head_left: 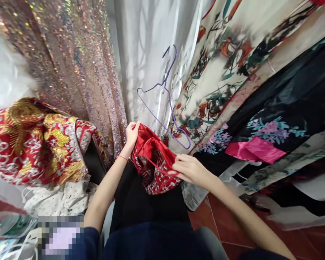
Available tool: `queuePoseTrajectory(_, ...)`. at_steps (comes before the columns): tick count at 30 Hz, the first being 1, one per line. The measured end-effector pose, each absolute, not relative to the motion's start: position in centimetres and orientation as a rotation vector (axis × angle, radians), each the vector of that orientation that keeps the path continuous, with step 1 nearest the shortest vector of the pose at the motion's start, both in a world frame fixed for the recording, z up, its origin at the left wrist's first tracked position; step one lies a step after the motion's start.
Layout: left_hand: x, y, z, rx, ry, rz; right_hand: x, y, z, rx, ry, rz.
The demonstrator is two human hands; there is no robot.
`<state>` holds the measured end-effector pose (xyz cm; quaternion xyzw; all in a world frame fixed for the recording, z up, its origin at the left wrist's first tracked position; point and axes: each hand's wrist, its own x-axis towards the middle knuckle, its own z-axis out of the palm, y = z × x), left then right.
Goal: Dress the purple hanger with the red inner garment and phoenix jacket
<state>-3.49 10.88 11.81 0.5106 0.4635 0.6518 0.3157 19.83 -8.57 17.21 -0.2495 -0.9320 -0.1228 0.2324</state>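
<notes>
A red embroidered satin garment (151, 159) hangs bunched in front of me over a black cloth (141, 202). My left hand (131, 134) grips its upper left edge. My right hand (189, 169) pinches its right side, fingers closed on the fabric. A purple wire hanger (166, 97) hangs just above the garment, against white sheer fabric; I cannot tell whether the garment is attached to it.
A sequinned garment (78, 65) hangs at the left. Floral white (219, 68) and black (281, 119) robes hang at the right. A red and gold embroidered pile (35, 141) lies on a surface at the left, white dotted cloth (59, 198) below it. Red tiled floor (222, 224) shows underneath.
</notes>
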Motion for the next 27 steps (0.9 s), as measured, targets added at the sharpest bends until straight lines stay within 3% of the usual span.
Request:
queuePoseTrajectory(6, -3.0, 15.0, 13.3, 1.324, 1.168, 1.567, 23.9, -8.7, 16.6, -1.067, -2.618, 0.123)
queuePoseTrajectory(12, -0.4, 17.5, 15.1, 1.319, 1.114, 1.258, 27.3, -6.0, 15.9, -1.227, -2.642, 0.000)
queuePoseTrajectory(19, 0.7, 16.3, 13.4, 1.432, 1.034, 1.471, 31.1, -4.3, 15.7, -1.264, -2.558, -0.189)
queuePoseTrajectory(27, 0.1, 10.5, 12.6, 1.467, 1.110, 1.794, 32.1, -5.9, 16.7, -1.354, -2.404, 0.021)
